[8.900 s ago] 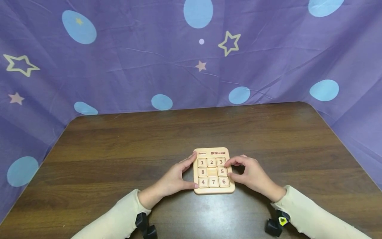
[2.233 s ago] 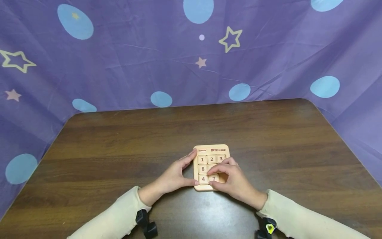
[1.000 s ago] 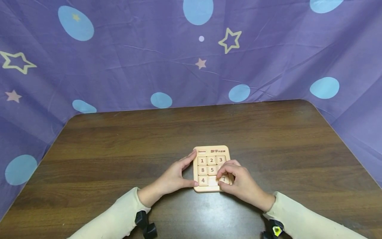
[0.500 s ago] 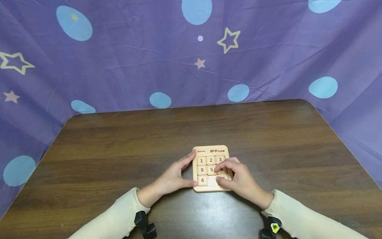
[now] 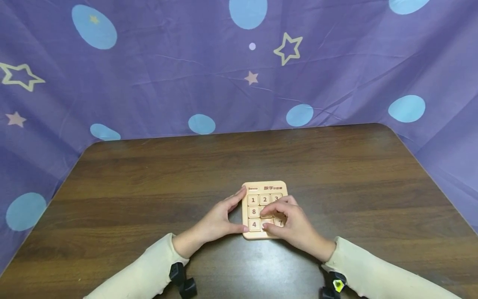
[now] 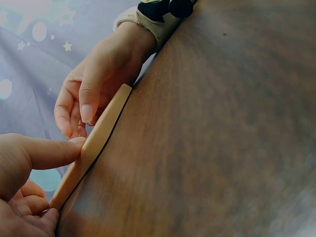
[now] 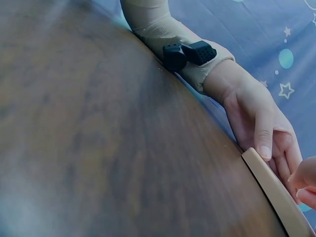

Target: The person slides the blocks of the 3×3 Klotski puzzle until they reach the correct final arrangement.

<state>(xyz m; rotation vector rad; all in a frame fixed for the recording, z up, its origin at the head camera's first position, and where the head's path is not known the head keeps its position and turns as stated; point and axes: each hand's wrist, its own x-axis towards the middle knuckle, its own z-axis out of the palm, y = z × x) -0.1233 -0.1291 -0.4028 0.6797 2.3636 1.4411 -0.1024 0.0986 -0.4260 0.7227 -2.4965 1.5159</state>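
Observation:
A pale wooden number slide puzzle (image 5: pixel 265 184) lies on the table. My left hand (image 5: pixel 213 224) grips its left edge, thumb at the lower corner and index finger near the upper one. In the left wrist view the thumb presses the side of the board (image 6: pixel 106 123). My right hand (image 5: pixel 296 227) bends over the tiles, its index fingertip on the middle tile and thumb tip at the gap in the bottom row. Tile 8 (image 5: pixel 254 211), tile 4 (image 5: pixel 254 224) and part of tile 7 (image 5: pixel 281 223) show. The fingers hide the middle row's right tile.
The brown wooden table (image 5: pixel 168 174) spreads around the puzzle. Behind it hangs a purple curtain (image 5: pixel 160 95) with stars and blue dots. Each sleeve carries a black wrist device, such as the left one (image 5: pixel 182 280).
Since the oldest frame, tile 5 has slid left and tile 7 right, leaving the gap bottom middle. In the last half second my right hand has moved slightly left; the left stays put.

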